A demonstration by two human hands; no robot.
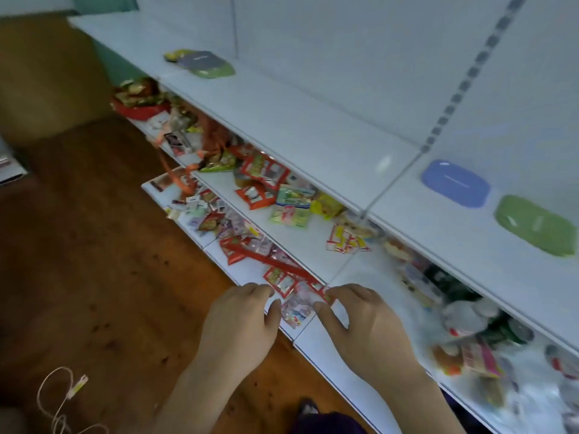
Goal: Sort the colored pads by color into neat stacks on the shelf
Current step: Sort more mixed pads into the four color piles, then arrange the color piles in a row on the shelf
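Left hand (241, 321) and right hand (360, 321): fingers loosely curled, holding nothing. Blue pad (456, 184) beside green pad (536, 225), apart, upper shelf (313, 133).

Both hands low, left (241, 321) and right (360, 321), fingers loosely curled

White top shelf (313, 120): a blue pad (456, 184) and green pad (536, 225) lie side by side up and to the right of the hands; far beyond them, a grey pad (203, 61) overlaps a green pad (216, 72). Lower shelves (282, 233): loose snack packets (266, 183), some just beyond the fingertips. Brown floor (94, 245): a pale cord (62, 399).
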